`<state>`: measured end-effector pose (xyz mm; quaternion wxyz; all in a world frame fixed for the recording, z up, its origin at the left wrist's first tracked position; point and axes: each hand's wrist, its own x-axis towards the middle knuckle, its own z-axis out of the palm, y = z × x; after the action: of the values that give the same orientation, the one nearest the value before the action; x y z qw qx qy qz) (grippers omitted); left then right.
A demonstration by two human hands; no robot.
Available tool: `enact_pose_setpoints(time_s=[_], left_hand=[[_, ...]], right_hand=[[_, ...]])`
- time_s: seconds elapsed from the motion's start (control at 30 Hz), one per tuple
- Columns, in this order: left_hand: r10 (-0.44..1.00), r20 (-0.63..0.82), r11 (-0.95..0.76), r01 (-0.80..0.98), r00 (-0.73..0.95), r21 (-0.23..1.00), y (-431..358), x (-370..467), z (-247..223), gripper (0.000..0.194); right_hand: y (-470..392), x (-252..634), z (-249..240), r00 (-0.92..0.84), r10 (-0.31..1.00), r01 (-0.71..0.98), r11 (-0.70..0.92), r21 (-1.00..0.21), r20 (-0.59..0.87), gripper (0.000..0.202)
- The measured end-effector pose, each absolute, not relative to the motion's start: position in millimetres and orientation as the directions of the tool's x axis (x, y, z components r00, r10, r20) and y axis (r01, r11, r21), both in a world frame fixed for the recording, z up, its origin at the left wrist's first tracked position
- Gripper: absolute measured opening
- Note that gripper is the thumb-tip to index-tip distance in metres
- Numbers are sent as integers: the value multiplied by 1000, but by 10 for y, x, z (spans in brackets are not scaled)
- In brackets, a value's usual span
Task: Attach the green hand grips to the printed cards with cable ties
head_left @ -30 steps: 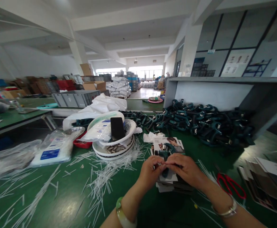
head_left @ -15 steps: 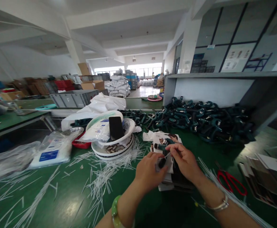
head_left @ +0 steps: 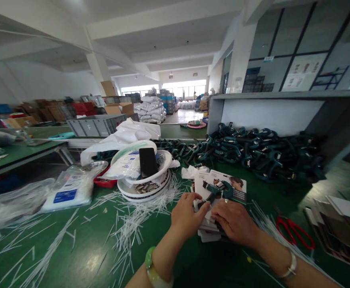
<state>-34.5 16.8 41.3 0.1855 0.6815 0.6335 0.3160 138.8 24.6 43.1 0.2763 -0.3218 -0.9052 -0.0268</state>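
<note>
1. The left hand [head_left: 184,214] is at the near left side of a dark green C-shaped tool [head_left: 229,191]. Its thumb and forefinger are apart, curved about the tool's dark lower end; whether they press on it I cannot tell.
2. The right hand [head_left: 236,222] has turned palm down and come lower, over the near edge of the cards. Its fingers are bent and close together; what they pinch, if anything, is hidden.
3. Half a second ago a thin white strip showed between the two hands; now I cannot make it out there.
4. The tool lies on a printed card [head_left: 240,196], which has shifted to the right and sits askew over the stack of cards [head_left: 209,237]. Judging by this, tool and card are being handled together, though whether they are joined I cannot tell.
5. Loose white strips [head_left: 136,218] lie to the left of the hands, beside white bowls [head_left: 164,168] with a black phone [head_left: 148,162] on top.
6. Red-handled scissors [head_left: 293,231] lie to the right, near more printed cards [head_left: 339,228]. A heap of similar green tools [head_left: 253,150] lies at the far right of the bench [head_left: 82,248].
</note>
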Motion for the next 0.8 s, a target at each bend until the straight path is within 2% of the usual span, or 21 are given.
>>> enact_pose_setpoints(time_s=[0.1, 0.23, 0.37, 0.47, 0.53, 0.6, 0.63, 0.67, 0.7, 0.77, 0.8], left_hand=[[985, 169, -79, 748, -45, 659, 232, -240, 407, 34], [988, 150, -74, 767, -30, 637, 282, -203, 403, 30], [983, 180, -133, 797, 31, 589, 296, -257, 391, 29], [970, 243, -125, 819, -18, 559, 349, -338, 350, 29], [962, 268, -116, 821, -47, 559, 408, -402, 314, 29], [962, 271, -136, 809, -30, 572, 462, -448, 277, 30], [961, 277, -148, 803, -22, 578, 478, -458, 260, 31], [958, 287, -156, 797, -22, 583, 486, -460, 242, 32], [953, 302, -164, 792, -26, 588, 484, -454, 226, 32], [941, 337, -199, 771, -20, 605, 455, -426, 199, 30], [937, 350, -223, 759, -7, 612, 433, -409, 189, 29]], right_hand=[[246, 1375, 447, -610, 572, 591, 789, -165, 549, 27], [211, 1396, 418, -576, 565, 599, 784, -165, 591, 26], [68, 1374, 342, -525, 605, 646, 741, -183, 598, 23], [-89, 1398, 257, -462, 640, 690, 694, -204, 613, 23], [-155, 1541, 228, -377, 695, 716, 638, -283, 613, 24], [-153, 1833, 244, -210, 788, 759, 505, -411, 579, 25], [-126, 2028, 263, -72, 831, 799, 380, -467, 552, 26], [-84, 2241, 281, 11, 854, 851, 265, -453, 520, 26], [-32, 2457, 290, 50, 891, 913, 143, -381, 452, 25], [84, 2839, 259, 151, 967, 980, -119, -159, 207, 23], [141, 2981, 217, 195, 979, 978, -189, -93, 58, 21]])
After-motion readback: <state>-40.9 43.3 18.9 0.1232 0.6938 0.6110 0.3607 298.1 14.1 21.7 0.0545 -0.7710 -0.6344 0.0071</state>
